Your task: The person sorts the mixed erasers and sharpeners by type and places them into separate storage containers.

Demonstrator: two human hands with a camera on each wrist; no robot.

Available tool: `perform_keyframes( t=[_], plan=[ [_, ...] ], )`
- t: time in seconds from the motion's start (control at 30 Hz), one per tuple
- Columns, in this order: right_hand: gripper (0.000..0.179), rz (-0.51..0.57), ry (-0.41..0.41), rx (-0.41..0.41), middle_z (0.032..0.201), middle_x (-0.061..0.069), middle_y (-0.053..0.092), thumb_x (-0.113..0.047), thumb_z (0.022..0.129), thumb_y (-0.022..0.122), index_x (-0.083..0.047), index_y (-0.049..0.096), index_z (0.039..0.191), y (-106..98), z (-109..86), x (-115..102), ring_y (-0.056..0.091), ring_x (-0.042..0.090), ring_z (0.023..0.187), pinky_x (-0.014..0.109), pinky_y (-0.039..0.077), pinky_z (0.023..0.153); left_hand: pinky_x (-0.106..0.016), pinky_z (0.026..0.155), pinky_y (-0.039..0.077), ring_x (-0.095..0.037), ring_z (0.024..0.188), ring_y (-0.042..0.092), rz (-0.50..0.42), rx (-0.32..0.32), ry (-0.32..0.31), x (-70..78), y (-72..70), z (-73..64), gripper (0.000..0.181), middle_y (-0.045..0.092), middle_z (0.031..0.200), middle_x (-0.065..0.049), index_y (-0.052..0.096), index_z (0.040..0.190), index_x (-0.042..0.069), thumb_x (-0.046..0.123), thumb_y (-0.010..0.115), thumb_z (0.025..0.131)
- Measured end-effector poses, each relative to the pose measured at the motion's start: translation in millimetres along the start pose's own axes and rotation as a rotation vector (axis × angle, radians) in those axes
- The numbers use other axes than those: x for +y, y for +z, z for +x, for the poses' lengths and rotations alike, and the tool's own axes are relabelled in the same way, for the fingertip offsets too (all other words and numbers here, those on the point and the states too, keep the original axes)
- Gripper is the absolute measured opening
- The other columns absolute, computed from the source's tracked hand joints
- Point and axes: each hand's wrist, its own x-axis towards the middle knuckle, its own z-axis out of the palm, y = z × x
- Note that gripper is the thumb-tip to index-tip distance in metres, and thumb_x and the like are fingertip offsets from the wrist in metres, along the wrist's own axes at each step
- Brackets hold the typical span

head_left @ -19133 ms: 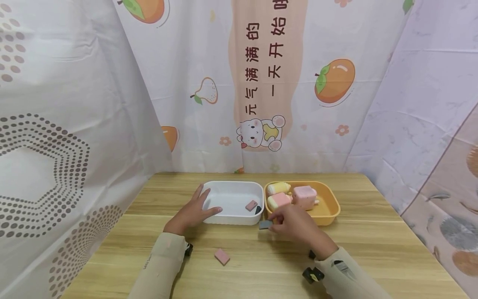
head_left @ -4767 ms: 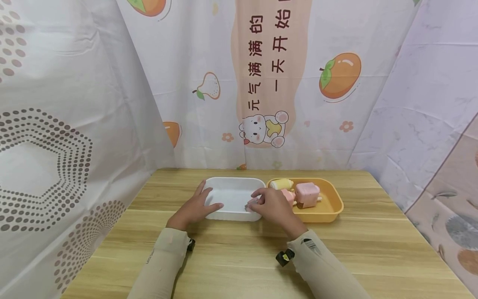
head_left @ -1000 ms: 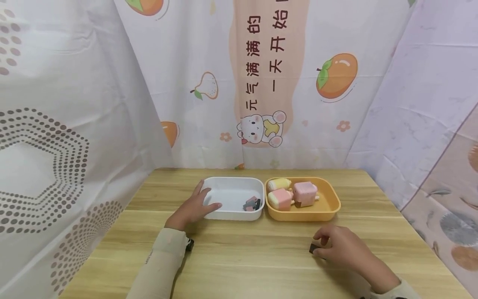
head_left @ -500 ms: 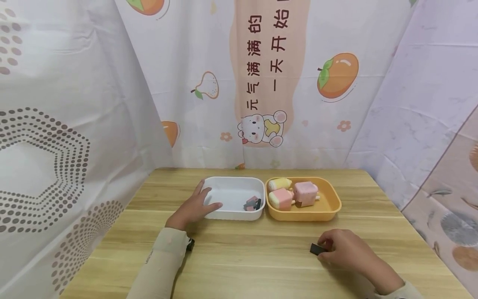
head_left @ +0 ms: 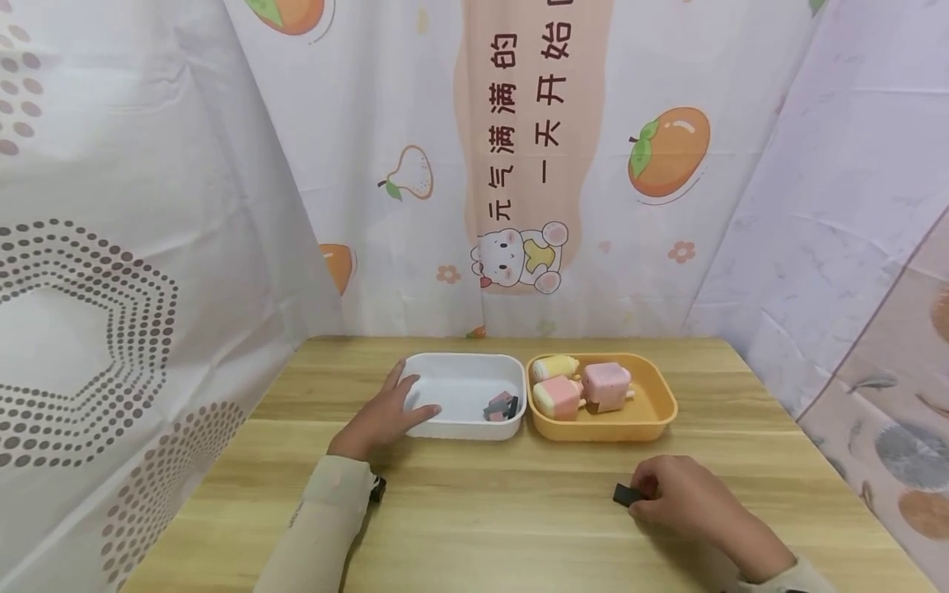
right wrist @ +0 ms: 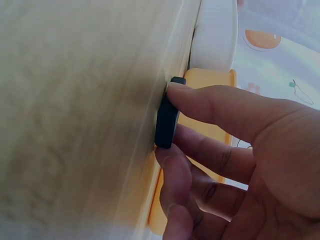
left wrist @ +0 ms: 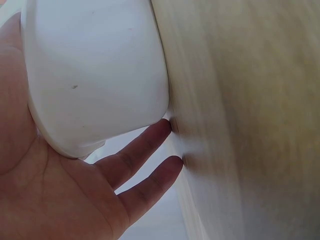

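Observation:
My right hand pinches a small black rectangular block low over the table at the right. In the right wrist view, the thumb lies on one end of the black block and a fingertip at the other. My left hand is spread at the left end of a white tray, its thumb over the front rim. The left wrist view shows its palm against the tray's corner and two straight fingers reaching down to the tabletop. Several small pink, grey and black blocks lie together in the tray's right end.
Right beside the white tray stands a yellow tray holding a yellow bottle-shaped toy and two soft popsicle-shaped toys, one pink and cream, one pink. A printed curtain hangs behind the wooden table.
Earlier a pink block lay on the table and fewer blocks were in the white tray. My right hand has since left that tray for the right side, where it now holds the black block.

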Motion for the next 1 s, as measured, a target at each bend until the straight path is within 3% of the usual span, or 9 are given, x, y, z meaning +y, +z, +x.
perform_keyframes(
  t=[0.73, 1.0],
  plan=[
    [0.018, -0.025, -0.024, 0.031, 0.075, -0.016, 0.061, -0.033, 0.075, 0.091, -0.033, 0.074, 0.083, -9, 17.0, -26, 0.052, 0.006, 0.066, 0.028, 0.043, 0.060, -0.062, 0.114, 0.039, -0.041, 0.151, 0.036, -0.003, 0.008, 0.018, -0.3, -0.8, 0.9, 0.100, -0.007, 0.176, -0.007, 0.033, 0.163, 0.011, 0.075, 0.060, 0.091],
    [0.016, -0.015, -0.103, 0.068, 0.074, -0.018, 0.061, -0.029, 0.077, 0.090, -0.031, 0.075, 0.083, -14, 26.3, -39, 0.053, 0.004, 0.068, 0.027, 0.044, 0.061, -0.062, 0.115, 0.038, -0.041, 0.152, 0.036, -0.008, 0.010, 0.011, -1.4, 0.1, 1.5, 0.102, -0.008, 0.176, -0.006, 0.033, 0.163, 0.012, 0.077, 0.059, 0.089]
  ],
)
